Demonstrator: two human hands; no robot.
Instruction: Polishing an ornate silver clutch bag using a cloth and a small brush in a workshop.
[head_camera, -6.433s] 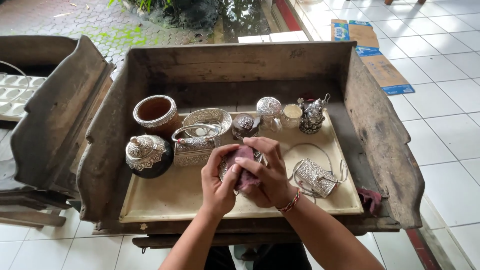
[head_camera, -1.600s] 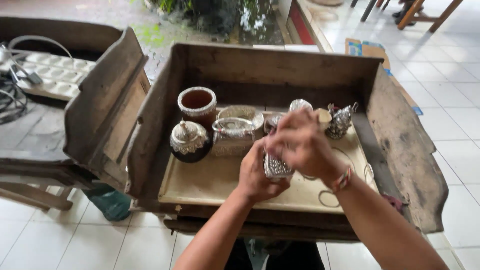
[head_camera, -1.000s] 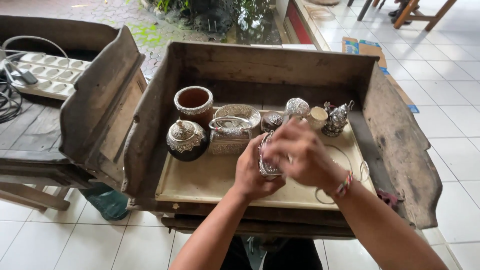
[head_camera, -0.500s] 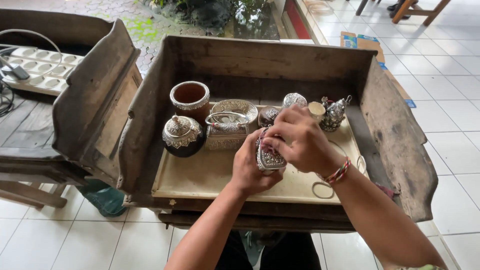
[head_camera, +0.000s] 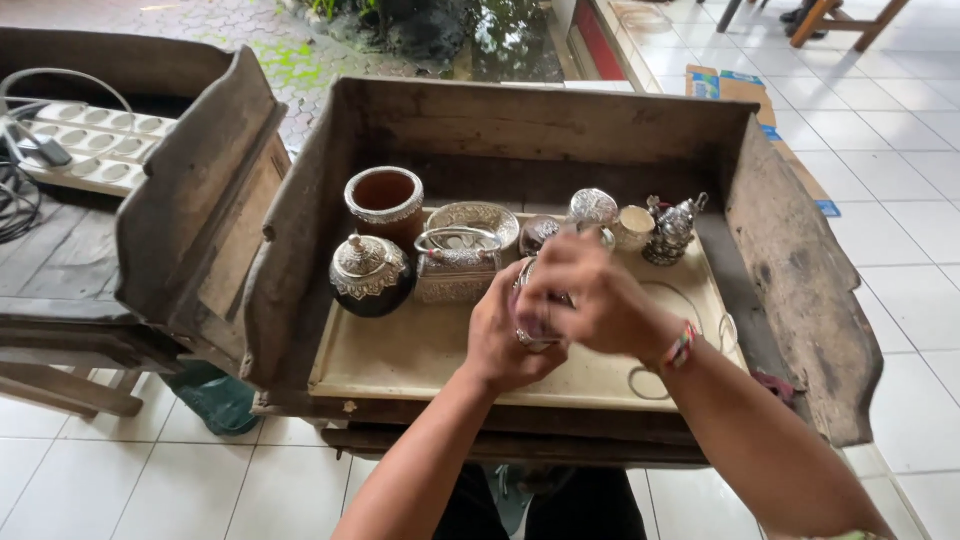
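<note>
Gripping a small silver vessel (head_camera: 530, 305), the left hand (head_camera: 505, 335) curls shut while the right hand (head_camera: 590, 295) closes over it.

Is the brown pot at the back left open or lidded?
Open: the brown pot stands upright with no lid, its dark inside visible.

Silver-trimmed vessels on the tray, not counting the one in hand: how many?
7: brown open pot, dark lidded jar, handled box, bowl, small dark pot, round silver lid, little teapot. Hands may hide others.
</note>
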